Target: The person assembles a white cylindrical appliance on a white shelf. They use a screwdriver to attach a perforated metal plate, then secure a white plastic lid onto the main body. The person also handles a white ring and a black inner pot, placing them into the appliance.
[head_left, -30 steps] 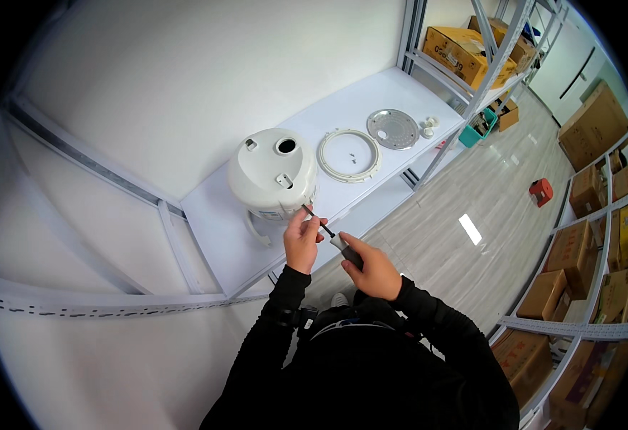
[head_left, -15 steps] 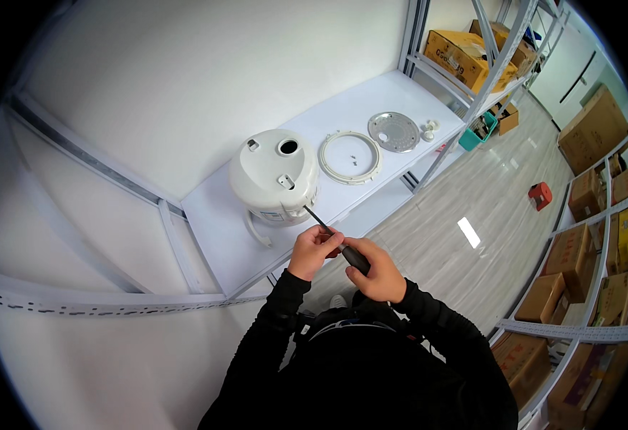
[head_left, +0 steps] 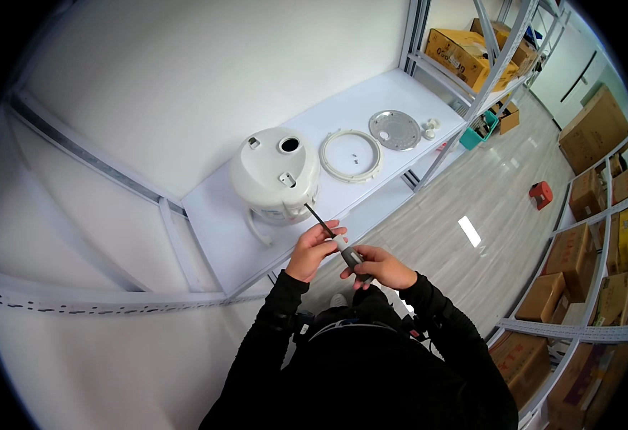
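Note:
A white rice cooker [head_left: 267,168] stands on the white shelf top, its rounded lid up. The screwdriver [head_left: 321,220] slants up from me to the cooker's near lower rim, with its tip against that rim. My right hand [head_left: 384,269] grips the rear of the grey handle with the fingertips. My left hand [head_left: 312,252] cradles the front of the screwdriver, thumb and fingers around its pale collar. What the tip sits in is too small to make out.
Right of the cooker lie a white ring [head_left: 351,155] with a few small screws inside it, a round metal plate [head_left: 395,130] and small white parts [head_left: 430,129]. A curved white handle [head_left: 259,228] juts toward me. Boxes [head_left: 568,261] fill the shelving at right; a red object [head_left: 540,195] is on the floor.
My right hand has shifted from a full wrap to a fingertip hold farther back on the handle. The left fingers have loosened, baring the pale collar. The cooker has stayed in place.

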The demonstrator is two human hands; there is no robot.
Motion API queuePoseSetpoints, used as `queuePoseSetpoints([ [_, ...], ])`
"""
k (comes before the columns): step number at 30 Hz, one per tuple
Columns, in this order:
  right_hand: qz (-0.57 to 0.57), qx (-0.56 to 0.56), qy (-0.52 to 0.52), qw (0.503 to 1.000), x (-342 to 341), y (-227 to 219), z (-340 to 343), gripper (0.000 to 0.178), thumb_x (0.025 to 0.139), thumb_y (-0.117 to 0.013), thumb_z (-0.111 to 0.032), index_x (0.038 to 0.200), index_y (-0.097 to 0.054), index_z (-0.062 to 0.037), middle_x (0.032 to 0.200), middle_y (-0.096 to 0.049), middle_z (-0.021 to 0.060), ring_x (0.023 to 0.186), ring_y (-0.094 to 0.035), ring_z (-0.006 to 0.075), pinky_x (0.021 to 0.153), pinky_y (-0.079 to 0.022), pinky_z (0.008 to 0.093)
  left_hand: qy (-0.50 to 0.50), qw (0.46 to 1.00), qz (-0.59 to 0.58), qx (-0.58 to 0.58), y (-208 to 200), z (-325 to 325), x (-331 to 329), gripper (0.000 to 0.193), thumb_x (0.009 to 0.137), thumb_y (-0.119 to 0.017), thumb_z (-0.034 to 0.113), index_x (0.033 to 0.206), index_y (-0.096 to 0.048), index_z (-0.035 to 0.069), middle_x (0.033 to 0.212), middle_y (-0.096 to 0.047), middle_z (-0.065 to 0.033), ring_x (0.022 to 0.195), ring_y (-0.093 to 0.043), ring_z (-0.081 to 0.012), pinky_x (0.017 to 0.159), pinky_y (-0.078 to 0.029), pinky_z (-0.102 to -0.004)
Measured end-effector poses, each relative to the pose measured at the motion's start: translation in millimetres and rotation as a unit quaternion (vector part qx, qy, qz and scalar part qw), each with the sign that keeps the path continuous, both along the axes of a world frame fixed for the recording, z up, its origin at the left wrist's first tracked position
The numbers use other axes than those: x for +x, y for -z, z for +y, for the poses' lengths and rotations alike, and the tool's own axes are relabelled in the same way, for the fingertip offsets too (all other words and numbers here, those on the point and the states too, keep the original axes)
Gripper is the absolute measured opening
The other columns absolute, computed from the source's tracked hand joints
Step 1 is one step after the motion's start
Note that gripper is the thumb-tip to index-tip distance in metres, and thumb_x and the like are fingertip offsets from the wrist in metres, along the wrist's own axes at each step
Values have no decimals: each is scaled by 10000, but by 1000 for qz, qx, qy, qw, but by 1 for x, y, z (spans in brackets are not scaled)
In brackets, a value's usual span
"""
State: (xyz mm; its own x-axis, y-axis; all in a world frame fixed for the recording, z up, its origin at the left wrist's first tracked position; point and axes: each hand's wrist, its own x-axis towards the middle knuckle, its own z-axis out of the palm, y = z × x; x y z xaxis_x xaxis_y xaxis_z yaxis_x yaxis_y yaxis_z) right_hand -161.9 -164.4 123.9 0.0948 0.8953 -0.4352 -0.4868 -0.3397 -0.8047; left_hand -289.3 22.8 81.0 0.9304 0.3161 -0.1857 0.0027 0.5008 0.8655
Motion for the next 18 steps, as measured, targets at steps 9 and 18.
queuePoseSetpoints([
  [9,-358,11,-13,933,-18,-3,4,608,874,-798,-186,1370,-481,-32,837,-607,46,730,-600,146,663,-473,294,-17,999,45,21,7,-8,-3,421,973,-662,59,1368,-540,-25,1009,-686,-66,947,-667,-135,868,-550,-298],
  [18,-21,38,3,999,-8,-6,-4,722,938,-744,-180,1529,-364,-14,1058,-645,97,867,-687,182,769,-546,325,-22,999,-9,-23,-3,-7,-10,498,987,-607,25,1461,-460,-20,1197,-644,-132,1071,-625,-154,981,-516,-343],
])
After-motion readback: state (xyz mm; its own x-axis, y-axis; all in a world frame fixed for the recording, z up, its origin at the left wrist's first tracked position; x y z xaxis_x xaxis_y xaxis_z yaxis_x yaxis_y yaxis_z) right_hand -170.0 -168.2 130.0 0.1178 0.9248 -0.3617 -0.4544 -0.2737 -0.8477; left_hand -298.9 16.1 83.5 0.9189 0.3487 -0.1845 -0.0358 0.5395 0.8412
